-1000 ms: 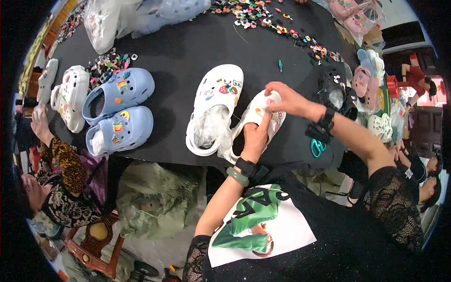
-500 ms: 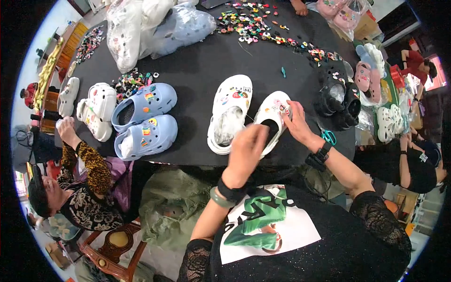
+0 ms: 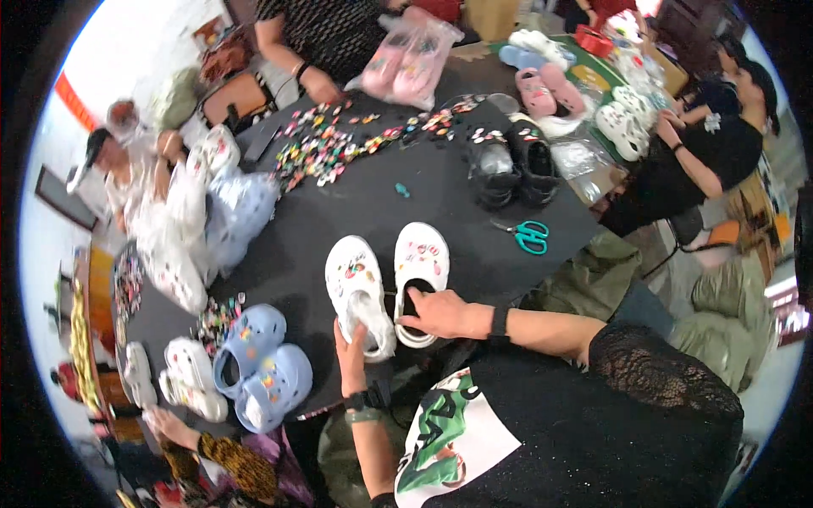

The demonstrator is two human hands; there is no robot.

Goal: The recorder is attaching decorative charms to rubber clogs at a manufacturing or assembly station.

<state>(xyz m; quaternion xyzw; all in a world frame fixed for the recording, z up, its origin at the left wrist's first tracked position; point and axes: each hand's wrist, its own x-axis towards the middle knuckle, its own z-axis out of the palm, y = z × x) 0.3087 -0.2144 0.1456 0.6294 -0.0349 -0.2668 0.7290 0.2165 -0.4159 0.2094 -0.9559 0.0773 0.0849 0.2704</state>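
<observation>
Two white clogs stand side by side in front of me on the black tabletop, toes pointing away. Small colourful charms dot the uppers of the left white clog (image 3: 349,264) and the right white clog (image 3: 422,245). Clear plastic stuffing fills the left one. My left hand (image 3: 351,349) grips that clog at the heel, thumb at its opening and fingers along the outer side. At the other clog, my right hand (image 3: 440,314) holds the heel edge, with a finger reaching into the dark opening and the thumb lower at the rim.
Teal-handled scissors (image 3: 531,238) and black clogs (image 3: 535,161) lie to the right. Blue clogs (image 3: 284,377) sit at left, near a co-worker's hands (image 3: 174,427). Loose charms (image 3: 330,148) spread across the far side, by bagged pink clogs (image 3: 415,59) and another person's hand (image 3: 320,86).
The view has turned. My right hand has moved from the right clog's toe to its heel, and my left hand from above that clog to the left one. Both clogs now stand parallel.
</observation>
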